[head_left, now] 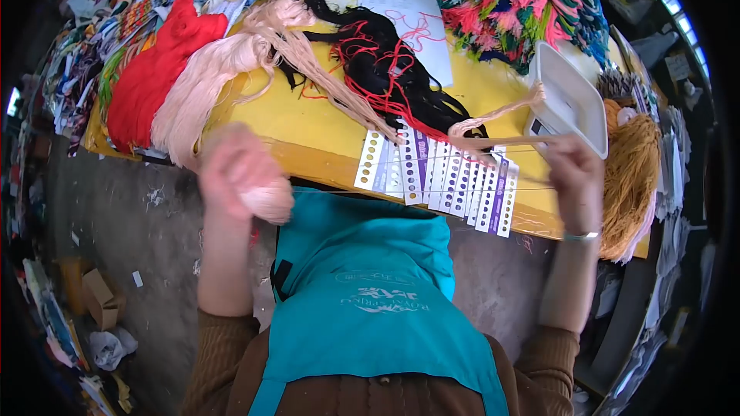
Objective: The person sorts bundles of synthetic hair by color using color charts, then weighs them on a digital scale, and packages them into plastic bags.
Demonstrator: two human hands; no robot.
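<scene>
My left hand (pixel 230 169), smeared by motion, is closed around a bunch of pale pink thread (pixel 268 200) at the table's front left edge. On the right, my right hand (pixel 574 177) pinches a peach thread strand (pixel 501 140) that trails back over the table. Thin threads stretch between the two hands. Beneath them lies a fanned row of white and purple cards with punched holes (pixel 455 181). A pale pink skein (pixel 208 69) and a red skein (pixel 158 81) lie beyond my left hand. Black thread (pixel 393 69) tangled with red strands is in the middle.
A white plastic tray (pixel 570 96) tilts at the table's right. Tan thread (pixel 628 185) hangs over that edge. Multicoloured skeins (pixel 509 0) are heaped at the back, near a paper sheet (pixel 416 27). The yellow table's front edge (pixel 308 169) runs before my teal apron (pixel 370 285).
</scene>
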